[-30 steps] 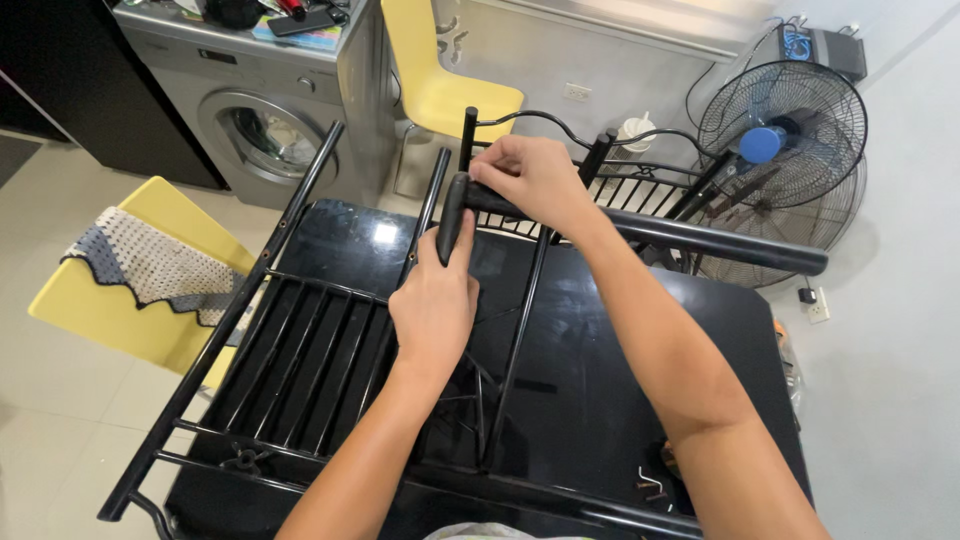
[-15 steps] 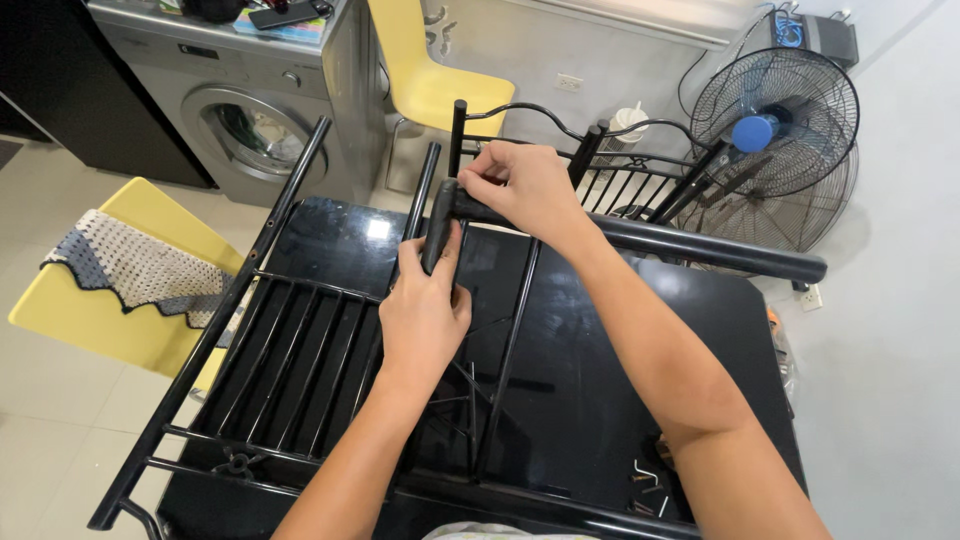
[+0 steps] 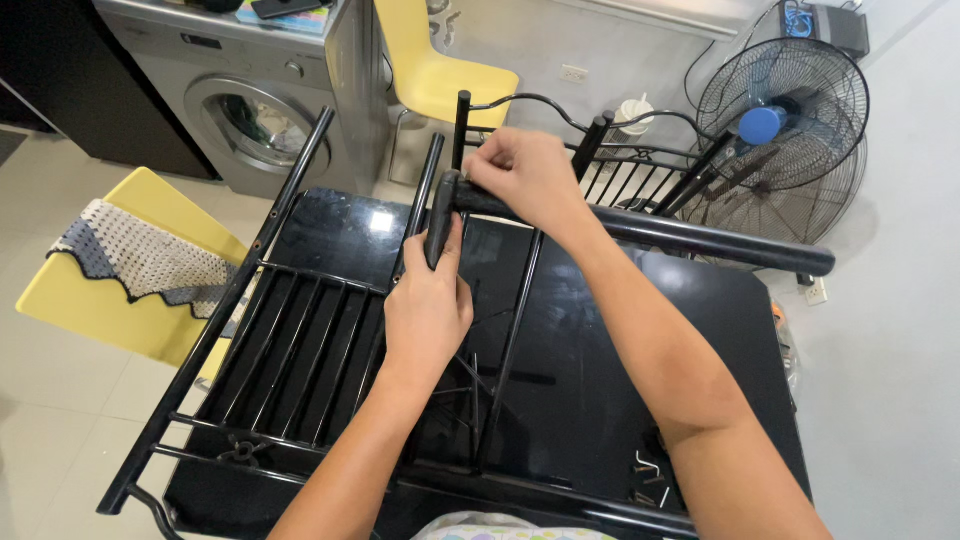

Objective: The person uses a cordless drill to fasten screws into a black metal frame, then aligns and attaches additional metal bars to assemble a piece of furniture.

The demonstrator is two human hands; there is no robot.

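My left hand (image 3: 428, 305) grips a short upright black metal post (image 3: 441, 212) near its lower part. My right hand (image 3: 525, 178) pinches the joint where a long black metal tube (image 3: 700, 240) meets the top of that post. The tube runs off to the right, ending near the fan. Both parts lie over a black slatted metal frame (image 3: 300, 345) that rests on a glossy black table (image 3: 600, 390). What my right fingertips hold at the joint is hidden.
A yellow chair with a crocheted cloth (image 3: 135, 260) stands at the left, a washing machine (image 3: 250, 110) and another yellow chair (image 3: 440, 75) behind. A standing fan (image 3: 785, 120) is at the right rear. Small metal hardware (image 3: 650, 470) lies on the table's near right.
The view has shifted slightly. My hands stay on the post and tube joint, with my right fingers working at the same spot.
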